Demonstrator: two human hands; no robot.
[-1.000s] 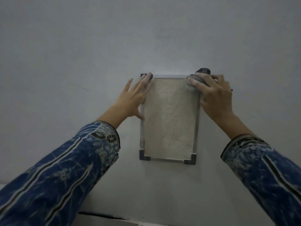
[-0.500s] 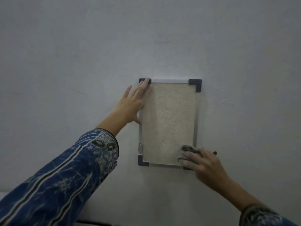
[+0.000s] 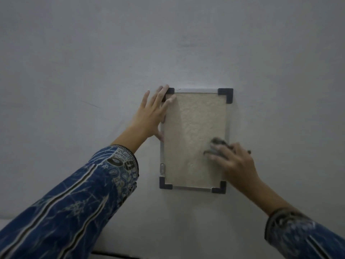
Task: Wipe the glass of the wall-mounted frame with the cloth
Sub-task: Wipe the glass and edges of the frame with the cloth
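Observation:
A small upright frame (image 3: 197,90) hangs on the wall, with silver edges, dark corner pieces and a pale textured sheet behind its glass (image 3: 192,131). My left hand (image 3: 152,114) lies flat and open against the frame's upper left edge, fingertips over the top left corner. My right hand (image 3: 235,161) presses a grey cloth (image 3: 217,143) against the glass by the right edge, a little below the middle. The cloth shows only above my fingers and is blurred.
The grey wall (image 3: 93,62) is bare all around the frame. A dark gap (image 3: 112,256) runs along the wall's foot at the bottom of the view. Both forearms wear blue patterned sleeves.
My right hand swept the cloth from the top right corner down to the bottom right corner, then back up to the right edge below the middle. The left hand stayed in place.

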